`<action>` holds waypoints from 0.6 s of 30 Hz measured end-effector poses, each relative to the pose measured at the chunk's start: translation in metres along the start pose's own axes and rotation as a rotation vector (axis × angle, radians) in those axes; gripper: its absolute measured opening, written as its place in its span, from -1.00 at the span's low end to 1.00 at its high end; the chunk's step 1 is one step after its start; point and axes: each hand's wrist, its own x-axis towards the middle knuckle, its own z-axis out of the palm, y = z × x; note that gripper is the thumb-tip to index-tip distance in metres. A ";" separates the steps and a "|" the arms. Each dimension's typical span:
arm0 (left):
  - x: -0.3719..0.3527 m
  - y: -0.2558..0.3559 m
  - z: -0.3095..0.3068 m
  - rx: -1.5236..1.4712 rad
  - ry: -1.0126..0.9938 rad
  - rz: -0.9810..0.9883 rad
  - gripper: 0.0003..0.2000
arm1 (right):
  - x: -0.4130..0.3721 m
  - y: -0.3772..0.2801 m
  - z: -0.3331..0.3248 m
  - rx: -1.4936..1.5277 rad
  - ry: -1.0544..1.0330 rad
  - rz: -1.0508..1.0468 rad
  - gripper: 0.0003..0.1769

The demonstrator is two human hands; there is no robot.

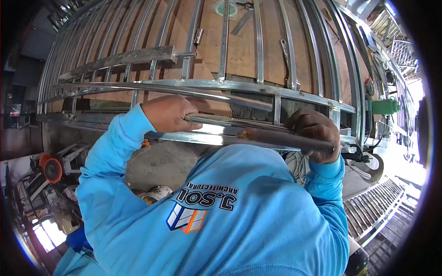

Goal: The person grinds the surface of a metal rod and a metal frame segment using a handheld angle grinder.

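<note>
My left hand (169, 113) is closed around one end of a shiny metal tube (220, 120), thumb along its top. That tube runs right, toward my right hand (316, 133), whose fingers wrap round a dark brown bar (281, 139) with a rusty-looking end pointing left. Whether my right hand also grips the tube is hidden. Just beyond both hands lies a longer shiny tube (221, 97), along the near rail (304, 95) of a metal frame with many parallel bars.
Brown boards (209, 50) lie beneath the frame's bars. On it rest a grey rectangular metal tube (119, 60), a short tube (198, 37) and a wrench (285, 50). A green bottle (386, 106) stands at right; an orange round object (52, 170) is at left.
</note>
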 end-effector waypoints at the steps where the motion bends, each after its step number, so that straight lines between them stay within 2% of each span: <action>1: 0.000 -0.002 0.004 0.005 0.065 0.040 -0.73 | 0.003 0.002 -0.001 -0.015 -0.012 -0.080 -0.45; 2: 0.001 -0.002 0.008 0.151 0.223 0.033 -0.73 | 0.005 0.002 -0.001 -0.034 -0.020 -0.161 -0.44; 4: 0.005 -0.001 0.017 0.449 0.541 0.020 -0.72 | -0.004 -0.013 0.008 -0.006 0.198 0.220 -0.44; 5: 0.010 -0.005 0.018 0.576 0.721 0.118 -0.71 | -0.006 -0.019 0.014 0.011 0.307 0.412 -0.44; 8: 0.016 0.009 0.017 0.648 0.735 0.078 -0.74 | 0.012 -0.018 0.015 0.466 0.375 0.610 -0.45; 9: 0.018 0.011 0.016 0.616 0.702 0.055 -0.75 | 0.014 -0.016 0.020 0.585 0.494 0.723 -0.45; 12: 0.018 0.010 0.013 0.502 0.527 0.011 -0.77 | 0.011 -0.010 0.020 0.458 0.527 0.786 -0.51; 14: 0.016 0.012 0.011 0.395 0.343 0.022 -0.78 | -0.010 0.012 0.018 -0.023 0.313 0.356 -0.48; 16: 0.016 0.015 0.002 0.346 0.213 0.016 -0.78 | -0.014 0.013 0.016 0.118 0.177 0.158 -0.45; 17: 0.016 0.015 -0.001 0.324 0.145 0.016 -0.77 | -0.015 0.004 0.015 0.076 0.177 0.231 -0.38; 18: 0.017 0.016 0.001 0.356 0.223 0.008 -0.76 | -0.015 0.005 0.017 0.067 0.224 0.251 -0.37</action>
